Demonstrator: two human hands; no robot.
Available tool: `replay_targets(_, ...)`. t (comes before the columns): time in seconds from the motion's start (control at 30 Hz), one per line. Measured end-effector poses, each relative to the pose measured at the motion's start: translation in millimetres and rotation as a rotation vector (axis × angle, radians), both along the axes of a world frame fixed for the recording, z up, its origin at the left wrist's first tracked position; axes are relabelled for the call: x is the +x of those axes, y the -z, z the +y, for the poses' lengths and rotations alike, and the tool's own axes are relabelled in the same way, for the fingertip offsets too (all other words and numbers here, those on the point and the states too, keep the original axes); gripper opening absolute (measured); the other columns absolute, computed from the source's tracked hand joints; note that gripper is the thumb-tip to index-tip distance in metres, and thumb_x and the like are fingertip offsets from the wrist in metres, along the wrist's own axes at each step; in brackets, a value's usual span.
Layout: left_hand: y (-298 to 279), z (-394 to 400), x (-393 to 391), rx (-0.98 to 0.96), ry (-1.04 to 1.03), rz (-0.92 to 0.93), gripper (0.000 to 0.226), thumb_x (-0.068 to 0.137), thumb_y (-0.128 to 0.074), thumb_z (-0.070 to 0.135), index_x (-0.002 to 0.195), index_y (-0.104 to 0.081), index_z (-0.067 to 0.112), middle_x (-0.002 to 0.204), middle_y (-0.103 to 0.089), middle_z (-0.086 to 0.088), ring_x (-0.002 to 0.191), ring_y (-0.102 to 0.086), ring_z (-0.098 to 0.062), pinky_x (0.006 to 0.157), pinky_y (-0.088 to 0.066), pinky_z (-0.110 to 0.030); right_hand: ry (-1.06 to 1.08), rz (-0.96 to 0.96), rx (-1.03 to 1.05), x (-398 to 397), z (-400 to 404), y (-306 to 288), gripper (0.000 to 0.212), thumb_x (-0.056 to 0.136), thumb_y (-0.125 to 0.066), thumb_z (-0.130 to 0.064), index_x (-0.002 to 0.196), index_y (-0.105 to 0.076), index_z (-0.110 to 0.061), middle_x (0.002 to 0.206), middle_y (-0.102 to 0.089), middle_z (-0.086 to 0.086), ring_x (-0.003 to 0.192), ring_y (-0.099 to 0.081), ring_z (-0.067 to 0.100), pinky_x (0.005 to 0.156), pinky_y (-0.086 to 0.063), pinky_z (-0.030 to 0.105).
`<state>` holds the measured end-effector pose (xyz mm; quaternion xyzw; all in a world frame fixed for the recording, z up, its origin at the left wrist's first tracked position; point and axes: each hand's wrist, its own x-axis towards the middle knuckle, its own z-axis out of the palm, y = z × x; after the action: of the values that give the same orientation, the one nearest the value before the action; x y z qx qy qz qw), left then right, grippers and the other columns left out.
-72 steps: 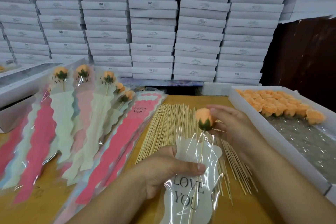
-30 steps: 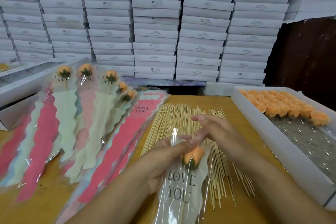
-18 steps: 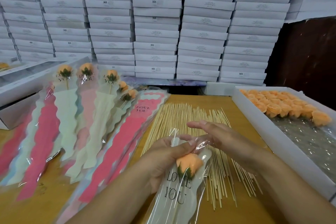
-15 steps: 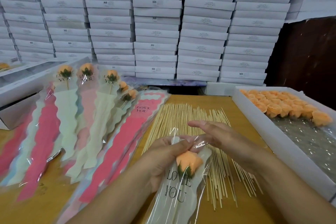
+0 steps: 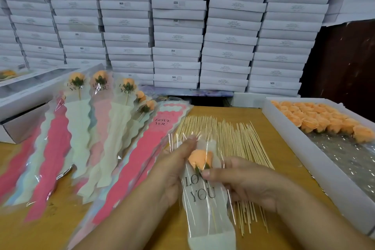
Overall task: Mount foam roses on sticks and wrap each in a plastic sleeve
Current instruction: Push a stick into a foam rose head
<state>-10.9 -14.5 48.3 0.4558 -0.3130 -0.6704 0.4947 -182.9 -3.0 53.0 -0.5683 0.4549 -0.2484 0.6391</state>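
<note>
While the wall of white boxes (image 5: 176, 26) fills the back and the tray of loose orange roses (image 5: 324, 119) lies along the tabletop's (image 5: 284, 148) right edge, the rose (image 5: 199, 159) that stood above the sleeve (image 5: 205, 199) seconds ago now sits fully inside it, over the stick pile (image 5: 233, 142) near the front edge. So this wrap looks nearly done. The left hand (image 5: 174, 168) grips the sleeve's upper edge, fingers curled, and the right hand (image 5: 243, 180) has dropped to pinch the plastic at the rose's base.
</note>
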Motion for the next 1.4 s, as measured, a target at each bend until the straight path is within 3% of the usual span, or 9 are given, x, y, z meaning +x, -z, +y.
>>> replay_targets(0.17,-1,0,1,-0.048,0.004,0.042,0.040,0.086,-0.074,0.038,0.106,-0.073,0.003,0.097,-0.076,-0.023,0.081,-0.075,-0.037,0.068,-0.063,-0.047,-0.007,-0.004,-0.064,3,-3,4,0.018,0.076,-0.081,-0.027,0.093,-0.080,-0.022,0.102,-0.077,0.011,0.092,-0.073,0.024,0.088,-0.058,0.038)
replay_targets(0.33,2,3,-2,-0.090,0.201,0.000,0.044,0.083,-0.073,0.037,0.113,-0.072,0.004,0.109,-0.074,-0.021,0.102,-0.072,-0.039,0.079,-0.063,-0.045,0.243,-0.143,-0.130,-9,-11,2,0.011,0.079,-0.078,-0.022,0.087,-0.080,-0.015,0.091,-0.078,0.013,0.076,-0.075,0.023,0.060,-0.057,0.025)
replay_targets(0.43,7,8,-4,-0.067,0.410,-0.111,0.046,0.080,-0.077,0.030,0.118,-0.069,0.006,0.109,-0.075,-0.017,0.092,-0.073,-0.027,0.076,-0.062,-0.037,0.468,-0.246,-0.152,-18,-20,-2,0.033,0.079,-0.076,-0.025,0.103,-0.074,-0.003,0.093,-0.077,0.017,0.073,-0.075,0.025,0.055,-0.057,0.027)
replay_targets(0.73,8,11,-5,-0.022,0.536,-0.220,0.015,0.090,-0.073,0.018,0.096,-0.073,0.005,0.089,-0.076,-0.012,0.070,-0.072,-0.019,0.062,-0.056,-0.027,0.871,-0.372,-0.234,-44,-34,-8,0.011,0.097,-0.063,-0.018,0.093,-0.066,-0.007,0.051,-0.065,-0.006,0.041,-0.059,0.002,0.038,-0.043,0.015)
replay_targets(0.8,4,13,-4,-0.017,0.547,-0.231,0.012,0.090,-0.072,0.018,0.094,-0.073,0.006,0.088,-0.075,-0.012,0.068,-0.072,-0.020,0.059,-0.056,-0.027,0.883,-0.367,-0.236,-46,-34,-8,0.014,0.097,-0.062,-0.020,0.095,-0.066,-0.007,0.053,-0.066,-0.006,0.042,-0.058,0.001,0.040,-0.044,0.017)
replay_targets(0.93,2,15,-5,-0.042,0.517,-0.231,0.014,0.090,-0.072,0.020,0.094,-0.075,0.006,0.089,-0.075,-0.013,0.069,-0.071,-0.021,0.058,-0.056,-0.029,0.789,-0.357,-0.227,-43,-34,-2,0.019,0.097,-0.061,-0.024,0.108,-0.071,-0.010,0.095,-0.078,0.005,0.075,-0.070,0.014,0.062,-0.052,0.027)
replay_targets(1.1,2,14,-6,-0.063,0.416,-0.201,0.014,0.093,-0.069,0.019,0.089,-0.076,0.007,0.081,-0.074,-0.015,0.058,-0.067,-0.021,0.052,-0.054,-0.026,0.637,-0.249,-0.187,-31,-35,9,0.013,0.094,-0.065,-0.016,0.098,-0.068,-0.004,0.076,-0.074,0.005,0.060,-0.062,0.012,0.050,-0.049,0.021)
replay_targets(1.3,5,12,-6,-0.063,0.404,-0.178,0.022,0.088,-0.075,0.020,0.103,-0.074,0.005,0.088,-0.074,-0.016,0.065,-0.069,-0.023,0.056,-0.055,-0.029,0.570,-0.243,-0.199,-25,-33,13,0.011,0.094,-0.064,-0.009,0.099,-0.073,-0.007,0.092,-0.078,0.011,0.069,-0.067,0.014,0.052,-0.052,0.020)
replay_targets(1.4,7,12,-6,-0.074,0.458,-0.218,0.006,0.084,-0.079,0.015,0.087,-0.078,0.010,0.080,-0.072,-0.012,0.063,-0.066,-0.020,0.058,-0.055,-0.028,0.605,-0.275,-0.233,-30,-34,11,0.014,0.095,-0.062,-0.011,0.101,-0.075,-0.011,0.095,-0.078,0.008,0.073,-0.066,0.014,0.057,-0.052,0.021)
